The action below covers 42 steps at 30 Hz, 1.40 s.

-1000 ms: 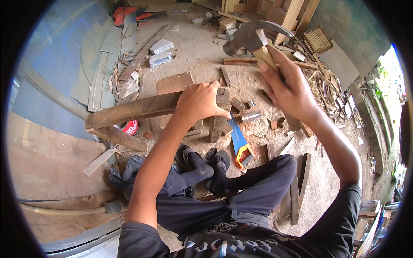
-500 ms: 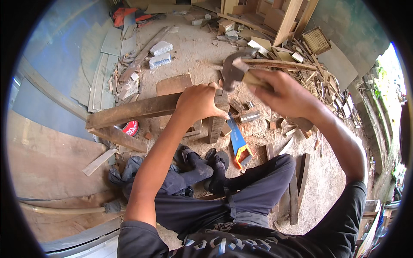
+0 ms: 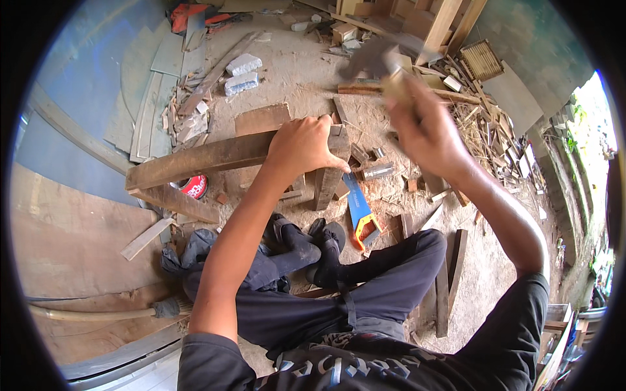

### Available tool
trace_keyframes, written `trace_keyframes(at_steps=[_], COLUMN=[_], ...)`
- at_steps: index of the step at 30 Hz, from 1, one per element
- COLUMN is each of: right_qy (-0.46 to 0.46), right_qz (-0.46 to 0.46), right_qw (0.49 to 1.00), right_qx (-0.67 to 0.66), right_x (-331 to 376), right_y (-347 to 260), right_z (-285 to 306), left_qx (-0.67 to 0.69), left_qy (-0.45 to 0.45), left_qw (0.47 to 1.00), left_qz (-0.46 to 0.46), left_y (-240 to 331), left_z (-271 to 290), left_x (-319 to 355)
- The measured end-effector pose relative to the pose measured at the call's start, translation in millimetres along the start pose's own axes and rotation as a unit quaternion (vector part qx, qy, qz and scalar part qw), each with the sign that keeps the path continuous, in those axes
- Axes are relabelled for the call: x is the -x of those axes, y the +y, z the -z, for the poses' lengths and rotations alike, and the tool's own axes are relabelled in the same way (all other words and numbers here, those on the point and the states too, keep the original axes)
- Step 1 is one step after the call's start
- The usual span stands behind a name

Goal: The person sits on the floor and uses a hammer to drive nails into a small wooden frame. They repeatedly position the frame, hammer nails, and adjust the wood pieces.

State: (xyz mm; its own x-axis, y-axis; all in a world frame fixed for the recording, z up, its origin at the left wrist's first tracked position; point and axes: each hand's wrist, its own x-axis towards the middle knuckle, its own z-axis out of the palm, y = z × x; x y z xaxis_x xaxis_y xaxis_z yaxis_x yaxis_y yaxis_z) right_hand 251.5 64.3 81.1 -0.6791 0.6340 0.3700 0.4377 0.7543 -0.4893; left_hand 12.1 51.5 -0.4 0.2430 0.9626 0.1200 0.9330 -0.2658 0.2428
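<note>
My left hand is wrapped over the top of a wooden frame, close to its right-hand corner, thumb on the near side. The frame is made of thick brown beams, with legs running down at both ends. In my right hand is a claw hammer, gripped by its pale handle and raised up and right of that corner. Motion blurs the hammer head. Below the corner, a handsaw with a blue blade and orange-yellow handle lies on the floor.
A red tin stands behind the frame's left leg. Pale blocks lie farther off. Wood scraps are heaped at right. Loose battens lie beside my right leg, and a long-handled broom is at lower left.
My right hand has lifted the hammer up and away from the frame's corner. My left hand keeps its hold, and the frame has hardly shifted.
</note>
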Motion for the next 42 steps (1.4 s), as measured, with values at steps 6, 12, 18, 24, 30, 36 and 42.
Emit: trace_keyframes(at_steps=[6, 12, 18, 24, 30, 36, 42], right_qy=[-0.001, -0.060, 0.102, -0.017, 0.003, 0.089, -0.020], right_qz=[-0.179, -0.009, -0.158, -0.077, 0.009, -0.169, -0.056], right_qw=[0.982, 0.997, 0.974, 0.996, 1.000, 0.975, 0.998], right_qx=[-0.066, 0.043, -0.125, -0.039, 0.022, -0.114, 0.006], right_x=[-11, 5, -7, -2, 18, -8, 7], right_y=[-27, 28, -7, -1, 25, -13, 10], right_z=[26, -6, 7, 9, -27, 6, -3], left_qx=[-0.010, -0.009, 0.018, -0.001, -0.001, -0.003, -0.033], left_qy=[0.017, -0.017, -0.019, 0.013, -0.016, -0.010, 0.046], left_qw=[1.000, 1.000, 1.000, 1.000, 1.000, 1.000, 0.998], left_qz=[-0.002, -0.009, 0.016, 0.004, -0.001, 0.018, -0.024], left_y=[-7, -3, 3, -6, -1, -2, -12], left_z=[-1, -1, 8, -2, 6, 3, -11], left_x=[0, -2, -3, 1, -5, 0, -2])
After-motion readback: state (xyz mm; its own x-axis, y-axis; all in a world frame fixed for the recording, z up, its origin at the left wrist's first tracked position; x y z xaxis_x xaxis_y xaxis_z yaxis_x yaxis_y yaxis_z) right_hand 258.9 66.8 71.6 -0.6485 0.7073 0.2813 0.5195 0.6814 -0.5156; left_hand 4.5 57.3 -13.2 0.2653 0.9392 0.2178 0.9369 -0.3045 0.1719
